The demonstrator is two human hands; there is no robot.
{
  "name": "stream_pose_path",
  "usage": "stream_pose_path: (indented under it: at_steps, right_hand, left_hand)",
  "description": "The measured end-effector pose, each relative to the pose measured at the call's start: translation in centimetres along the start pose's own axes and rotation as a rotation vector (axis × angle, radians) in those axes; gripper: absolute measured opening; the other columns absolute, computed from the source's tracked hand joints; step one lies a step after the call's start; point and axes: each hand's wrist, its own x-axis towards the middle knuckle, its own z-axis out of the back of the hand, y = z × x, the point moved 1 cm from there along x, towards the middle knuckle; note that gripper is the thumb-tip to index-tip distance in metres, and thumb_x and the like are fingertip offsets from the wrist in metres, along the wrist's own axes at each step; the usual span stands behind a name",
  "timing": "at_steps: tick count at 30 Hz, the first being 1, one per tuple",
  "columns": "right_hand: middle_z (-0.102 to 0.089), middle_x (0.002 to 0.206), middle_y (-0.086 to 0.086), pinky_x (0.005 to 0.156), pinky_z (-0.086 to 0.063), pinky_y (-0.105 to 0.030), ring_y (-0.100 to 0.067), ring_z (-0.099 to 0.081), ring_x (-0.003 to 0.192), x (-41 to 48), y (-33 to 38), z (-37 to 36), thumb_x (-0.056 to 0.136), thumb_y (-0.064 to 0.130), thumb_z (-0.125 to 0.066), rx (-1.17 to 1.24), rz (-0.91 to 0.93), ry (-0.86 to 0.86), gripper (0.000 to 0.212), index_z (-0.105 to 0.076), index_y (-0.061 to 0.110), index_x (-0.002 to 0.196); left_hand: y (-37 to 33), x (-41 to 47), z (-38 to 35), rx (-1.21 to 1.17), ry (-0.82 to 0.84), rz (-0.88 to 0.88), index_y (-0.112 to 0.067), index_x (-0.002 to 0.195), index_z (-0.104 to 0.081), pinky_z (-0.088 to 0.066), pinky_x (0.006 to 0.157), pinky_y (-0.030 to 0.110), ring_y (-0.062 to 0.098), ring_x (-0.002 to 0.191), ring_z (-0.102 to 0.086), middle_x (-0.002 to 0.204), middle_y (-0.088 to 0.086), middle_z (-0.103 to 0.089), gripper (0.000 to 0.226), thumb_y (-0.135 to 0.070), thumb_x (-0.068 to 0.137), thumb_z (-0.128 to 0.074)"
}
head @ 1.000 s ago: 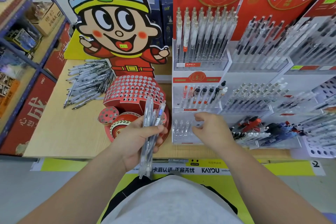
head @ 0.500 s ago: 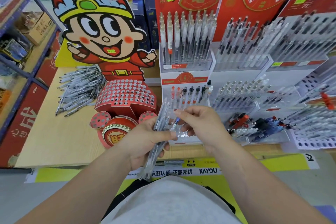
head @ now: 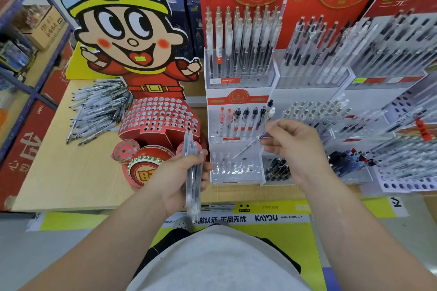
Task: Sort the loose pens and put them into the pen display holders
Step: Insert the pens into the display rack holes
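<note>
Clear pen [head: 250, 145], pinched in a narrow grip by the right hand [head: 293, 146], slants tip-down over the acrylic holder [head: 236, 181] at the desk's [head: 71, 172] front edge and wants tipping upright over a free hole, while the left hand [head: 179, 179] clasps the pen bundle [head: 192, 172].

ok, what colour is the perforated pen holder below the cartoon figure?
The perforated holder is red with rows of pale round holes; head view.

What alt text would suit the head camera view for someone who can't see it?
A person's right hand pinches a single clear plastic pen, tip angled down toward a low clear acrylic holder, while the left hand grips a bundle of similar clear pens. More loose pens lie piled on the pale wooden table, left of a red cartoon-figure cardboard stand.
</note>
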Motion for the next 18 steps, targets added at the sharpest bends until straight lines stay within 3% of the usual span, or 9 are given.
stream_pose_path:
  at_steps: [4, 8, 13, 18]
  right_hand:
    - [-0.074, 0.078, 0.005, 0.068, -0.058, -0.026, -0.014, -0.072, 0.075, 0.4, -0.8, 0.3, 0.088, 0.015, -0.075, -0.348, 0.203, 0.005, 0.012, -0.074, 0.026, 0.084]
    - [-0.068, 0.073, 0.02, 0.063, -0.049, -0.01, 0.005, -0.064, 0.068, 0.6, -2.4, -0.4, 0.087, 0.019, -0.077, -0.664, 0.297, 0.076, 0.017, -0.069, 0.034, 0.087]
    - [-0.064, 0.079, 0.024, 0.069, -0.052, -0.02, 0.008, -0.062, 0.07, 1.3, -4.1, -1.4, 0.088, 0.021, -0.077, -0.852, 0.318, 0.151, 0.015, -0.072, 0.029, 0.099]
    - [-0.063, 0.082, 0.024, 0.07, -0.05, -0.019, 0.011, -0.06, 0.073, 2.0, -4.5, -1.6, 0.089, 0.023, -0.075, -0.928, 0.327, 0.173, 0.018, -0.073, 0.026, 0.107]
  left_hand:
    - [0.2, -0.1, 0.7, -0.016, -0.007, 0.008, 0.001, 0.113, -0.068, -0.053, 0.048, 0.026, 0.018, 0.055, -0.063, 0.076, 0.014, -0.07, 0.02, -0.009, 0.098, -0.06]
    - [0.1, 0.1, 1.2, -0.059, -0.027, 0.016, 0.003, 0.11, -0.068, -0.055, 0.051, 0.026, 0.018, 0.057, -0.063, 0.077, 0.015, -0.07, 0.019, -0.008, 0.096, -0.062]
    - [0.0, 0.5, 1.8, -0.1, -0.088, -0.044, 0.002, 0.107, -0.069, -0.054, 0.05, 0.027, 0.019, 0.055, -0.063, 0.075, 0.013, -0.069, 0.016, -0.005, 0.095, -0.062]
    - [-0.2, 0.6, 2.4, -0.139, -0.09, -0.092, -0.002, 0.101, -0.068, -0.056, 0.051, 0.027, 0.019, 0.054, -0.064, 0.074, 0.011, -0.071, 0.01, -0.008, 0.096, -0.061]
